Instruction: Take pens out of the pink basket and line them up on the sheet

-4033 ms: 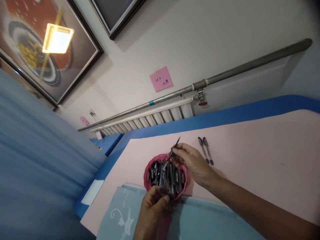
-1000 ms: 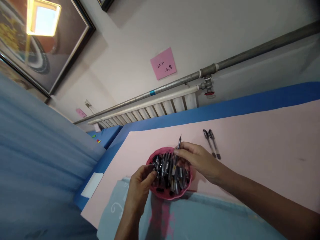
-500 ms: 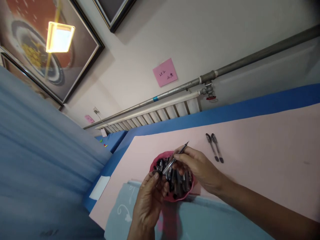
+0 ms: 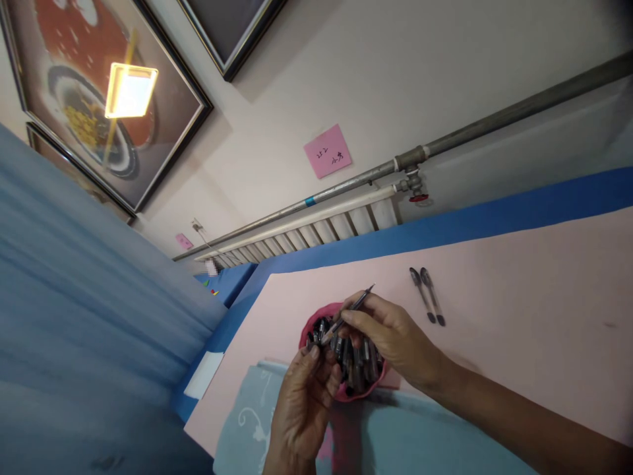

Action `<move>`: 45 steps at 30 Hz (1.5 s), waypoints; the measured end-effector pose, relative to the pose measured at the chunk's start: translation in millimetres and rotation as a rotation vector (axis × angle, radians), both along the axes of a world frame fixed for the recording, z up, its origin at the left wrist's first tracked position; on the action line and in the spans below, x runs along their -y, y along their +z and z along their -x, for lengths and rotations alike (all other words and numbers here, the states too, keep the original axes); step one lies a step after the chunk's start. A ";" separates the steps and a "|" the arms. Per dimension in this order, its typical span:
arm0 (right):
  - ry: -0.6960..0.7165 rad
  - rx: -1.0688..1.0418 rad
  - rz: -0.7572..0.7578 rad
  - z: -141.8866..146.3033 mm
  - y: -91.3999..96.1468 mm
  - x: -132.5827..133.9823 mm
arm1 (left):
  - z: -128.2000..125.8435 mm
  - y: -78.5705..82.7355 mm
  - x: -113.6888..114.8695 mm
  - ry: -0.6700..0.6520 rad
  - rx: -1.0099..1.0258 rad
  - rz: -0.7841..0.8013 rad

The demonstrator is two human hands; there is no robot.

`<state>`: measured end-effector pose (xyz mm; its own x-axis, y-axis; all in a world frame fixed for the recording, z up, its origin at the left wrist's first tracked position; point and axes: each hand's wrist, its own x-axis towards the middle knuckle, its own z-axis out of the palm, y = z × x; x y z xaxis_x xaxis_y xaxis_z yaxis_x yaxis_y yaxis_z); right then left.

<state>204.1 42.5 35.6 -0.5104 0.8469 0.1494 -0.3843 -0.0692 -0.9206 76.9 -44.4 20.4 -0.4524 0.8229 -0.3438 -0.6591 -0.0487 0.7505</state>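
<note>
Above the basket, my right hand [image 4: 395,330] pinches a slim clear-and-dark pen [image 4: 362,299] between thumb and fingers. The pen is tilted, its thin tip pointing up and to the right. My left hand [image 4: 304,389] is closed at the pen's lower end, thumb and fingertips pinching a small black piece that they mostly hide; I cannot tell whether it is a cap. Under both hands stands a pink basket [image 4: 319,311], filled with several dark and clear pens [image 4: 363,366]. Two capped pens [image 4: 428,293] lie side by side to its right.
A pink sheet [image 4: 519,297] covers the blue table [image 4: 475,214]. Light blue cloth [image 4: 410,429] lies at the near side. A white paper [image 4: 204,374] is at the left edge, beside a blue curtain [image 4: 99,316]. Behind the table run a radiator [image 4: 341,227] and a pipe [image 4: 356,179].
The view has shifted slightly. My hands stay above the basket with the pen between them, and the black piece at my left fingertips is now more hidden.
</note>
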 end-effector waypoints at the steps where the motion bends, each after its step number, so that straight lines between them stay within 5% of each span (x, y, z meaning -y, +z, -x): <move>1: -0.004 0.003 0.000 0.4 -0.8 0.0 | 0.2 -0.5 0.2 -0.001 -0.018 -0.010; 11: -0.007 -0.035 0.185 10.1 -12.5 -2.4 | -0.4 0.1 2.1 0.065 -0.393 -0.100; 18: -0.022 0.038 0.092 9.0 -14.5 -3.7 | -3.5 3.4 1.9 -0.187 -0.340 0.085; 24: -0.033 0.046 0.110 9.3 -15.0 -4.8 | -1.4 2.4 3.9 -0.119 -0.354 0.006; 30: -0.020 0.045 0.089 9.5 -15.4 -4.4 | -3.3 3.8 4.0 -0.231 -0.338 0.094; 37: -0.034 0.047 0.098 11.5 -19.1 -5.2 | 3.7 -1.5 2.7 -0.135 -0.367 0.024; 45: -0.017 0.042 0.114 12.3 -19.8 -5.5 | 1.1 -1.7 4.4 -0.236 -0.387 0.066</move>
<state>191.8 48.0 15.8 -0.4999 0.8656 0.0305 -0.3471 -0.1679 -0.9227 75.8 -48.7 18.8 -0.3608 0.9008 -0.2416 -0.3170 0.1252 0.9401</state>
